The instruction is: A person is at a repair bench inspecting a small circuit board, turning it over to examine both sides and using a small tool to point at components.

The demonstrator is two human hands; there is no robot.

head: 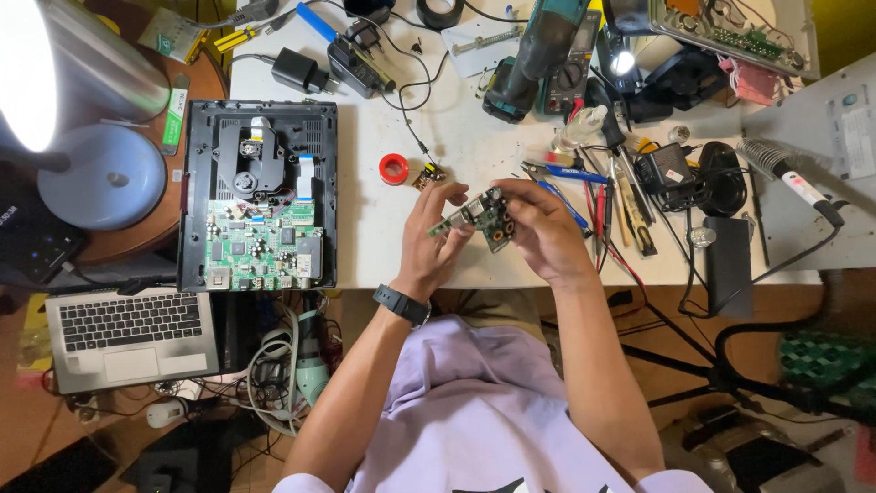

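**Small board pinched between both hands, long axis running 8 to 2 o'clock**

Head view: held above the near edge of the white surface [383,246], just right of centre, a small green circuit board [482,217], clear of the top. Gripped at its 8 o'clock end by the left hand [436,236], fingertips closed on the narrow strip there; cradled from 3 o'clock by the right hand [546,230], fingers curled shut around the wider end with the round sockets. Tilted, long axis from lower left to upper right. Equally near to both hands, touching each. Well apart at 9 o'clock, flat on the surface, an opened black disc player [258,194]; at 10 o'clock, near the left hand, a red tape roll [393,168].
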